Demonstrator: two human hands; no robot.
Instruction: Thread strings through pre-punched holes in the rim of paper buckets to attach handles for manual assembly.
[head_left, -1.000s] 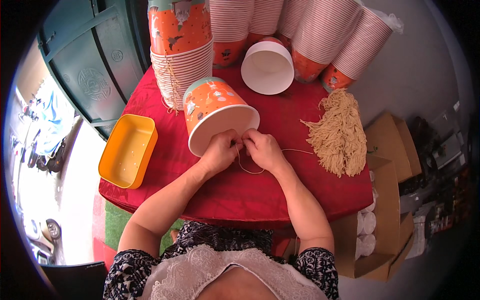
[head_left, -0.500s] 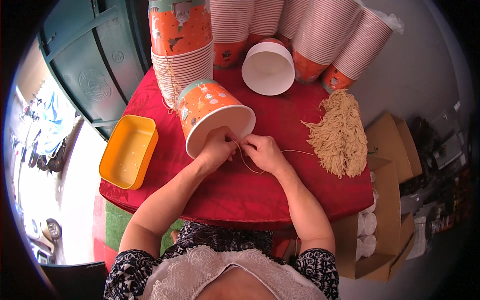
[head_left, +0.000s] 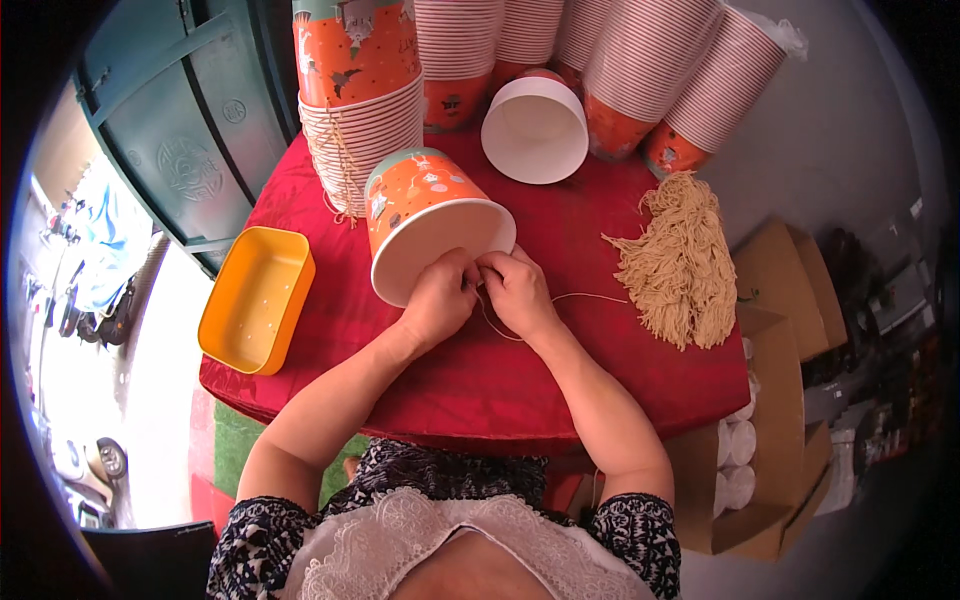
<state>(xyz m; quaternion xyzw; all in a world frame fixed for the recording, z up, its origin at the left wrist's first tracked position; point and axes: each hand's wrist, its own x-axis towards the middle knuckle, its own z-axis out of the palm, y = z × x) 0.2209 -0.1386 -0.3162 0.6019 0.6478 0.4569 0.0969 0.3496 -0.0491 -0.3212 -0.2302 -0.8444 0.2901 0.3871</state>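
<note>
An orange and green printed paper bucket (head_left: 425,190) lies tilted on its side, its white mouth turned toward me. My left hand (head_left: 443,290) is in front of that mouth, fingers closed in a pinch. Touching it, my right hand (head_left: 518,290) pinches by the bucket's near right rim. Both hands hold a thin beige string (head_left: 585,295), whose one part loops below my fingers and whose tail runs right across the cloth. The fingertips and the exact spot where the string meets the bucket are hidden. To the right lies a bundle of beige strings (head_left: 683,265).
A red cloth (head_left: 680,390) covers the table. A yellow plastic box (head_left: 222,300) stands at left. Behind the bucket rises a stack of nested buckets (head_left: 365,150) with strings hanging on it. Another bucket (head_left: 535,135) lies farther back, near wrapped stacks (head_left: 650,75). A cardboard box (head_left: 780,400) is at right.
My hands have come closer together, and the right one has moved up to the bucket's rim. The bucket has turned slightly. The string loop under my fingers is smaller.
</note>
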